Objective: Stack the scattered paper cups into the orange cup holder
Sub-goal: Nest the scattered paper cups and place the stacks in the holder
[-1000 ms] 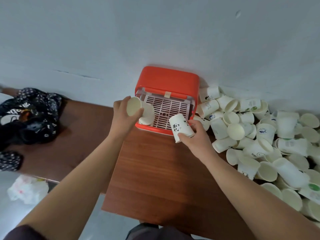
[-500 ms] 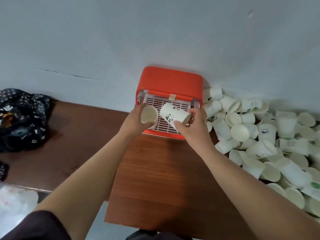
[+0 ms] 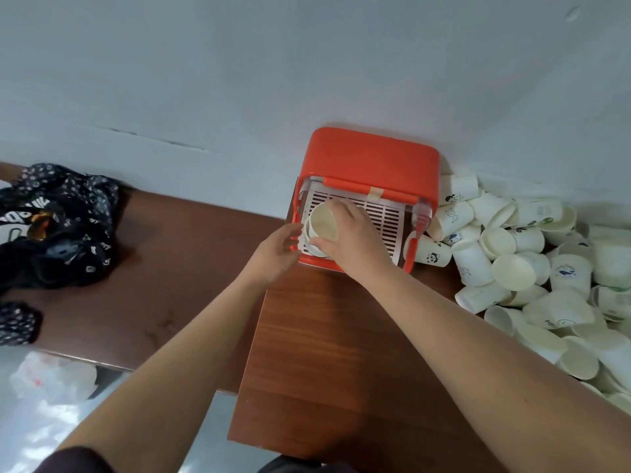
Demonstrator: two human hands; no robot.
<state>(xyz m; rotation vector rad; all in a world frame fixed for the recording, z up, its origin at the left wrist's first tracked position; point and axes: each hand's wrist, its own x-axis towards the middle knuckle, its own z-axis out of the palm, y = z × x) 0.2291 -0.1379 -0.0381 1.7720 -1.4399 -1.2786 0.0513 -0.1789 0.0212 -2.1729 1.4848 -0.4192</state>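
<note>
The orange cup holder (image 3: 372,158) stands against the wall with its white slatted tray facing me. My right hand (image 3: 351,238) is over the tray's left side, gripping a white paper cup (image 3: 323,218) whose open mouth points toward me; another cup's rim shows just below it in the tray. My left hand (image 3: 276,254) hovers at the holder's left front corner, fingers loosely curled with nothing visible in them. A big pile of white paper cups (image 3: 532,268) lies scattered to the right of the holder.
The holder and cups sit on a brown wooden table (image 3: 324,353). A lower brown surface on the left carries a black patterned bag (image 3: 58,223). A white plastic bag (image 3: 54,378) lies on the floor at lower left. The grey wall is directly behind.
My right hand carried its cup leftward onto the tray's left side, mouth now facing me. My left hand let go of its cup in the tray and pulled back to the holder's left corner.
</note>
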